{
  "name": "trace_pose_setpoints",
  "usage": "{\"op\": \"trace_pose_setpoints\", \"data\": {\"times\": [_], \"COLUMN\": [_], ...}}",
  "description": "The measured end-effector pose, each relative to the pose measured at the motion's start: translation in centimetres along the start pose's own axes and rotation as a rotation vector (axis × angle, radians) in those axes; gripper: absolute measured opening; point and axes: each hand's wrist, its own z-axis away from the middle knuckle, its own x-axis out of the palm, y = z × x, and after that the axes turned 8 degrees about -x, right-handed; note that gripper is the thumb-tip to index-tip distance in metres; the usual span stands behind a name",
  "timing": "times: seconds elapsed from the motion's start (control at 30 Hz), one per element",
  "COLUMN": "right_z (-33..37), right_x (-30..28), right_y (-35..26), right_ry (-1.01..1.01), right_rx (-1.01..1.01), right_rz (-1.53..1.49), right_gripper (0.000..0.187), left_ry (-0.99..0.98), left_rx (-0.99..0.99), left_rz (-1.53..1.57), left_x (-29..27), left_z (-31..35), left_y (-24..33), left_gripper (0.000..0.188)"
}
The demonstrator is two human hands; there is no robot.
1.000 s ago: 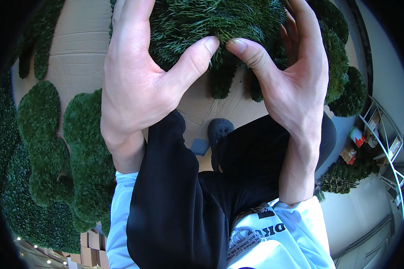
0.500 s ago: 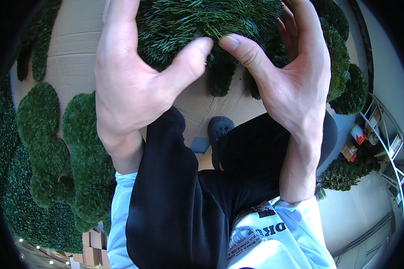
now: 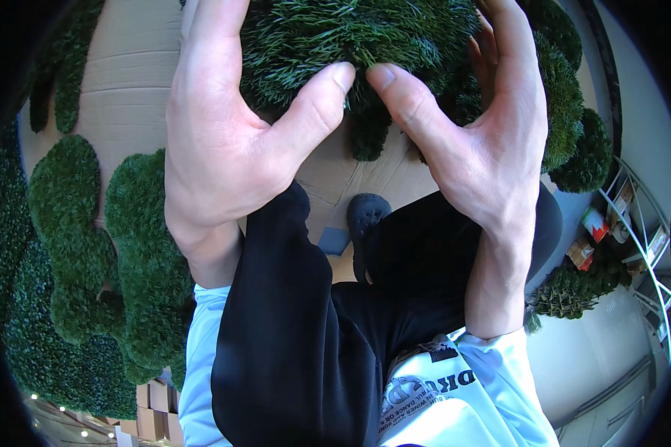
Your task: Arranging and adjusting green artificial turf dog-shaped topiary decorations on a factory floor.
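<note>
At the top, a rounded piece of dark green artificial grass (image 3: 350, 33) lies between my hands. My left hand (image 3: 227, 141) clasps its left side, fingers running up out of the picture. On the opposite side my right hand (image 3: 484, 138) cups it, its fingers partly hidden behind the greenery. Both thumbs point inward and press on its near edge, their tips a small gap apart. Between them a lighter green sprig (image 3: 364, 56) sticks out. A narrow green stub (image 3: 369, 134) hangs below the thumbs.
Cardboard (image 3: 119, 89) covers the floor. Grass-covered shapes (image 3: 63, 201) lie at left beside a leafy green panel (image 3: 22, 298), and more rounded grass pieces (image 3: 585, 153) at right. A white metal rack (image 3: 641, 231) stands far right. My dark shoe (image 3: 367, 212) rests on the cardboard.
The grass piece and my left hand have shifted slightly to the right. My right hand stays nearly in place, and both thumbs remain at the near edge.
</note>
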Motion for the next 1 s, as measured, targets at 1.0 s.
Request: {"op": "trace_pose_setpoints", "data": {"times": [1.0], "right_z": [0.0], "right_x": [-0.7], "right_y": [-4.0], "right_ry": [-0.106], "right_rx": [0.498], "right_rz": [0.294], "right_gripper": [0.102], "left_ry": [-0.410], "left_rx": [0.003], "left_rz": [-0.407], "left_x": [-6.4], "left_z": [-1.3], "left_y": [-0.7], "left_gripper": [0.092]}}
